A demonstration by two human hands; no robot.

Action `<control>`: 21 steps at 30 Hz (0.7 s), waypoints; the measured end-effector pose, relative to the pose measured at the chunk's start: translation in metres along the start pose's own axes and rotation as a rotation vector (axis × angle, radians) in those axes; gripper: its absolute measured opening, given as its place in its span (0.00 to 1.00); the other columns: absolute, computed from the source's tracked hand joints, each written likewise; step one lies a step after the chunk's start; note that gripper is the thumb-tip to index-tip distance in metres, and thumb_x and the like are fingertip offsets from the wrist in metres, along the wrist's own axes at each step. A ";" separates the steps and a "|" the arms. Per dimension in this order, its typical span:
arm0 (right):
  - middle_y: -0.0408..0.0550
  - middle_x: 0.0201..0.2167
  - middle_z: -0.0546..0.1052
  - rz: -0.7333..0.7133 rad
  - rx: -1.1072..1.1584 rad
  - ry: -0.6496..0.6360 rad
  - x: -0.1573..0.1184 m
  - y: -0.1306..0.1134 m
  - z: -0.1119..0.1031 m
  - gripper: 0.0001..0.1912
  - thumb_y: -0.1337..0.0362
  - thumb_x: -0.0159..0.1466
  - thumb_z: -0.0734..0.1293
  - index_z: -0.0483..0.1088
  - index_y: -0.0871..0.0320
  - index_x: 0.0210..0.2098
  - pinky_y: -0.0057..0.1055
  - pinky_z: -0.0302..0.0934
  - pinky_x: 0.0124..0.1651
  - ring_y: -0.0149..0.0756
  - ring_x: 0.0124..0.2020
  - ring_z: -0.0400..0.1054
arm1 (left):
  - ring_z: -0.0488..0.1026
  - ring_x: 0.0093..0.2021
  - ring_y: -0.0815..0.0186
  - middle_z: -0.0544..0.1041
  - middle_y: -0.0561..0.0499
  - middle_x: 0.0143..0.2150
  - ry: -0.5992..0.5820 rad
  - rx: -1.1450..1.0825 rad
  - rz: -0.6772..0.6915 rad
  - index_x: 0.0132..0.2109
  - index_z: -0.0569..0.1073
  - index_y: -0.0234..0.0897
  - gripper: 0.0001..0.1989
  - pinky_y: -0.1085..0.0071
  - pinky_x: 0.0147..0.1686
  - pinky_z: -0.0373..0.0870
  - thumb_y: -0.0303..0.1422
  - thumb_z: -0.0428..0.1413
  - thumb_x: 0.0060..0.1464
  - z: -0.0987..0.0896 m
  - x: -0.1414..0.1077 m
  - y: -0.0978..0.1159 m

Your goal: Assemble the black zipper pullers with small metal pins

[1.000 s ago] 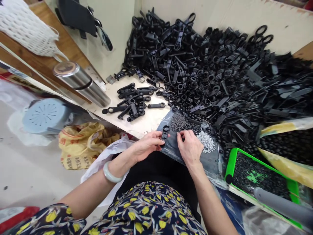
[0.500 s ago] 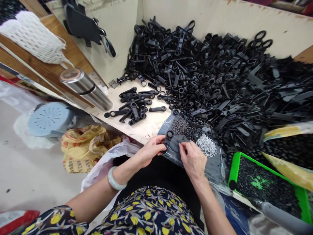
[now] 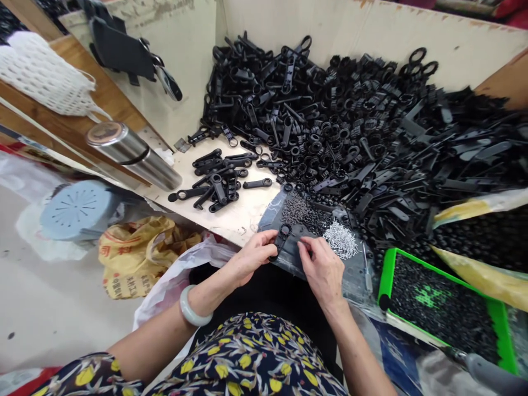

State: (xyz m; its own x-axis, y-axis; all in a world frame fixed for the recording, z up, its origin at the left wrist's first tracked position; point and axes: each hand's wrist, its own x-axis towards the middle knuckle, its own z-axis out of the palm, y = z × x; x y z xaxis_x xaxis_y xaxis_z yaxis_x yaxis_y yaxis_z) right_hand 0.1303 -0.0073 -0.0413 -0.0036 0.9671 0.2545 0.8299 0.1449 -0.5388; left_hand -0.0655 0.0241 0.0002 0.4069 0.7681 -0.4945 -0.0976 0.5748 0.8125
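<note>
A black plastic arm-shaped part (image 3: 282,237) with a round end is gripped between the thumb and fingers of my left hand (image 3: 258,252), over the front edge of a dark mat (image 3: 293,254). My right hand (image 3: 324,267) hovers just to the right of the part, thumb and index finger curled close together. Whatever lies between those fingertips, if anything, is too small to make out. Beside the right hand is a heap of silver pins (image 3: 340,240). Behind the held part lies a pile of small dark pieces (image 3: 299,212).
Several black assembled parts (image 3: 223,179) lie to the left of the mat. A large heap of black plastic parts (image 3: 313,121) fills the back. A screwdriver (image 3: 367,272) and a green tray (image 3: 385,275) stand right; a steel flask (image 3: 134,154) is left.
The whole view has shifted slightly left. My right hand stays near the part, its fingertips slightly changed in pose. My left hand keeps hold of the black part.
</note>
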 end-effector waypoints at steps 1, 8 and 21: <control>0.46 0.39 0.79 0.019 0.098 -0.002 0.003 0.000 -0.004 0.09 0.59 0.74 0.65 0.76 0.53 0.49 0.31 0.65 0.37 0.33 0.32 0.73 | 0.63 0.33 0.69 0.74 0.53 0.35 -0.008 0.013 0.007 0.45 0.78 0.36 0.18 0.73 0.32 0.57 0.27 0.54 0.45 0.002 -0.001 0.000; 0.49 0.55 0.78 -0.295 0.397 -0.202 0.026 0.004 -0.028 0.16 0.63 0.74 0.65 0.74 0.47 0.60 0.38 0.71 0.57 0.39 0.55 0.74 | 0.69 0.41 0.64 0.76 0.52 0.37 -0.067 0.141 0.049 0.48 0.78 0.35 0.20 0.71 0.40 0.62 0.26 0.52 0.48 0.009 -0.005 -0.006; 0.51 0.48 0.82 -0.552 0.173 -0.353 0.034 0.012 -0.036 0.14 0.63 0.76 0.62 0.76 0.54 0.56 0.34 0.74 0.49 0.37 0.46 0.78 | 0.57 0.23 0.75 0.62 0.62 0.26 -0.121 0.092 -0.138 0.55 0.68 0.33 0.22 0.75 0.23 0.48 0.38 0.61 0.57 0.016 -0.015 -0.013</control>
State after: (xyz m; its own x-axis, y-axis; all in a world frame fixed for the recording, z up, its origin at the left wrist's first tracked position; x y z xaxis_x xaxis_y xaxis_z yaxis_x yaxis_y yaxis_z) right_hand 0.1606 0.0195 -0.0105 -0.6079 0.7478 0.2670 0.5531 0.6400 -0.5333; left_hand -0.0558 0.0002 0.0024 0.5170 0.6411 -0.5672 0.0479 0.6400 0.7669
